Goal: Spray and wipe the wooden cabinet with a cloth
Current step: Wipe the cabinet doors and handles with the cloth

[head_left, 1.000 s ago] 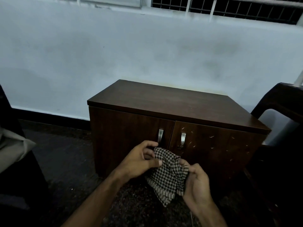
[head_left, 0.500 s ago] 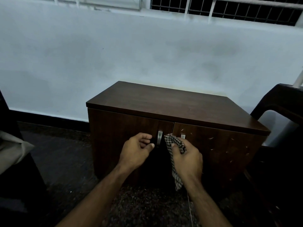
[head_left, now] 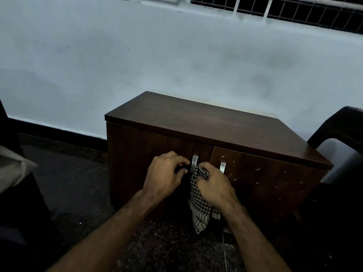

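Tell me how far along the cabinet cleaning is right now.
Early, it seems. Done: nothing clearly; pale flecks mark the right door. In hand: the right hand grips the checkered cloth beside the left door handle, with the left hand at that handle. Left: spraying, with no bottle in view, and wiping the cabinet.

Bunched in my right hand [head_left: 213,185] is a cloth [head_left: 198,203] checked black and white. Ahead of both hands, the cabinet [head_left: 206,124] is dark reddish-brown wood with silver handles [head_left: 194,163]. Beneath my arms the floor [head_left: 167,248] looks dark and speckled, though it's dim. The wall [head_left: 137,55] beyond is pale blue-white.
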A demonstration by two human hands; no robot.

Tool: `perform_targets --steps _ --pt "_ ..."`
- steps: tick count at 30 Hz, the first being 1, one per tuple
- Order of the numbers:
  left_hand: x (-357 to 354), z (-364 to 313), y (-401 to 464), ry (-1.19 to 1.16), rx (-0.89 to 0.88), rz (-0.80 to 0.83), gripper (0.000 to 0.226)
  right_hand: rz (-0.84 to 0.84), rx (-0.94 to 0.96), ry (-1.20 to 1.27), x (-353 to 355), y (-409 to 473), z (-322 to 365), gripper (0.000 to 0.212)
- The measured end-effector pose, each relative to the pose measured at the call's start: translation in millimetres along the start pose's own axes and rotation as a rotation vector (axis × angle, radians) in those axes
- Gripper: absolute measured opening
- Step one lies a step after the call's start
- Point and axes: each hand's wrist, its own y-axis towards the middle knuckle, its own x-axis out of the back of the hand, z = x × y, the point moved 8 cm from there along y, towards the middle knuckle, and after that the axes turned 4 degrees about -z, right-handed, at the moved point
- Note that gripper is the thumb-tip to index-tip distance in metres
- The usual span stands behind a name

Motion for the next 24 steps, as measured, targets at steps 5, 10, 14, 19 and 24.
perform_targets --steps 5,10,14,19,24 --pt "1 -1 3 0.02 0.012 0.008 0.022 -0.192 -0.001 -0.037 13 -4 -1 0.027" --pt "2 -1 5 0.013 0.006 -0.002 0.02 -0.44 -0.009 -0.048 25 -13 0 0.021" --pt "3 4 7 -0.007 0.027 -0.007 0.019 -0.407 0.061 -0.217 17 -11 14 0.02" --pt "1 5 10 0.001 0.027 0.04 0.02 -0.321 0.096 -0.263 13 -4 15 0.032" --pt "-4 0 11 0.087 -0.031 0.058 0.02 -0.305 0.131 -0.248 14 -6 17 0.032"
